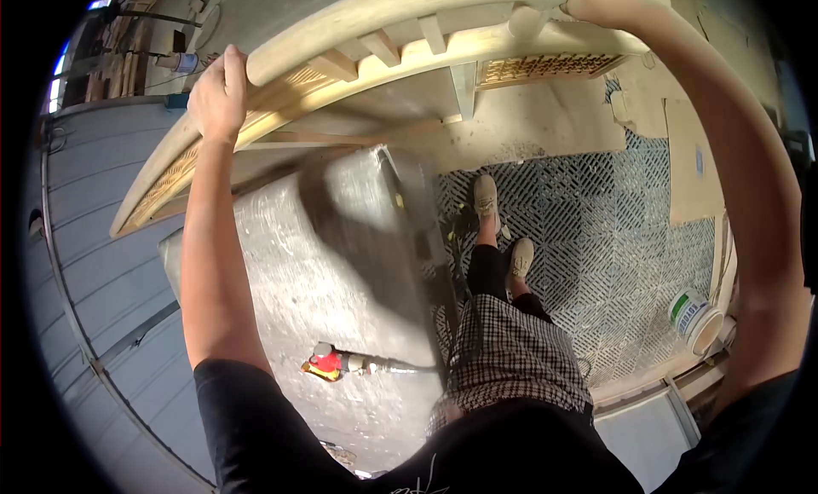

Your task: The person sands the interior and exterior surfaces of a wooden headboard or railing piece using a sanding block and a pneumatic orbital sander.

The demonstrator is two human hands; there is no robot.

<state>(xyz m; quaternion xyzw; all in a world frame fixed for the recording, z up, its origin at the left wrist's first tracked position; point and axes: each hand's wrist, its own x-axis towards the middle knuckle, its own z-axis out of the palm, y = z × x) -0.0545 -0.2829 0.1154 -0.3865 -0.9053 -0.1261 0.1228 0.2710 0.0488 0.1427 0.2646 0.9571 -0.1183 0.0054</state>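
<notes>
While it's held, the wooden frame (375, 23) runs — left-to-right.

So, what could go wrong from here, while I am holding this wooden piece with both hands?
The long, curved wooden frame could twist or drop if the left hand or the right hand slips, since they grip it far apart. If it comes down over the grey table, its edge might knock the small red-and-yellow object lying there.
</notes>
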